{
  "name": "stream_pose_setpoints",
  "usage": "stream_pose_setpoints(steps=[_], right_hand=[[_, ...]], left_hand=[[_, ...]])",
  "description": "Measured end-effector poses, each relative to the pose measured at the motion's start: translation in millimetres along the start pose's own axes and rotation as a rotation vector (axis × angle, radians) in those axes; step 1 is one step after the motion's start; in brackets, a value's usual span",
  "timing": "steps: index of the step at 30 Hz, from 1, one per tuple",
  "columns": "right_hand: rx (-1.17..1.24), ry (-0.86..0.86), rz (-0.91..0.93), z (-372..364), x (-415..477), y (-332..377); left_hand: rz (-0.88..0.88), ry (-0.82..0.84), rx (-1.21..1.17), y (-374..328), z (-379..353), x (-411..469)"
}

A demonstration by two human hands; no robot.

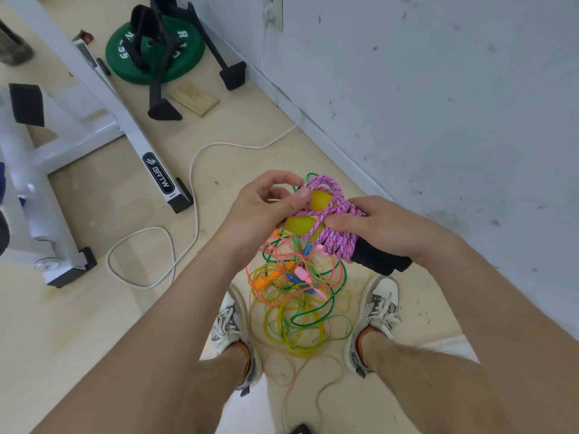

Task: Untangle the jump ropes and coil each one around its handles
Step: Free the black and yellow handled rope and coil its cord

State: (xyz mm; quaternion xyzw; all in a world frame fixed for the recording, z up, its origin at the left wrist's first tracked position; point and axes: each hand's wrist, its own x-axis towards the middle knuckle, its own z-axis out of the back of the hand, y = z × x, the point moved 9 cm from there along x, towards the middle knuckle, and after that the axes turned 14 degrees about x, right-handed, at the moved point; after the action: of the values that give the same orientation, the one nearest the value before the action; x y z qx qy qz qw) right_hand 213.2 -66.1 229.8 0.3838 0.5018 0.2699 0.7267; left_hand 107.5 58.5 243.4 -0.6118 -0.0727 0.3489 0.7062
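- My right hand grips the pink rope, a braided one wound in coils round its handles; my thumb lies across the coils and my fingers curl behind them.
- My left hand is at the upper left end of the pink rope, fingers curled, with the thumb tip pressed against a strand there, pinching it.
- Two yellow handle ends stick out of the pink rope on its left side, and the black grips stick out at its lower right, under my right palm.
- A thin green strand loops up behind the top of the pink rope, by my left fingers.
- Below the pink rope, on the floor, lies the tangle of thin ropes: green, yellow, orange and pink cords with small blue, pink and orange handles mixed in.
- My shoes stand below the pink rope, one on each side of that tangle.
- Left of the pink rope a white cable snakes over the floor.
- Far to the upper left of the pink rope sit a white equipment frame and a green weight plate.
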Motion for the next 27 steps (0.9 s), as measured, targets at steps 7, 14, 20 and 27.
stream_pose_setpoints(steps=[7,14,20,27], right_hand=[[0.211,0.038,-0.010,4.3,-9.6,3.9],[-0.070,0.011,-0.028,2.7,-7.3,1.4],[-0.286,-0.069,-0.041,2.1,-3.0,-2.6],[-0.461,-0.116,-0.053,-5.1,-3.4,2.5]], left_hand=[[0.164,0.110,-0.337,6.5,-6.1,-1.3],[-0.288,-0.118,0.447,-35.3,12.7,-6.8],[-0.437,-0.192,0.902,-46.1,-3.4,-11.5],[-0.141,-0.129,0.626,-21.5,9.0,0.5]])
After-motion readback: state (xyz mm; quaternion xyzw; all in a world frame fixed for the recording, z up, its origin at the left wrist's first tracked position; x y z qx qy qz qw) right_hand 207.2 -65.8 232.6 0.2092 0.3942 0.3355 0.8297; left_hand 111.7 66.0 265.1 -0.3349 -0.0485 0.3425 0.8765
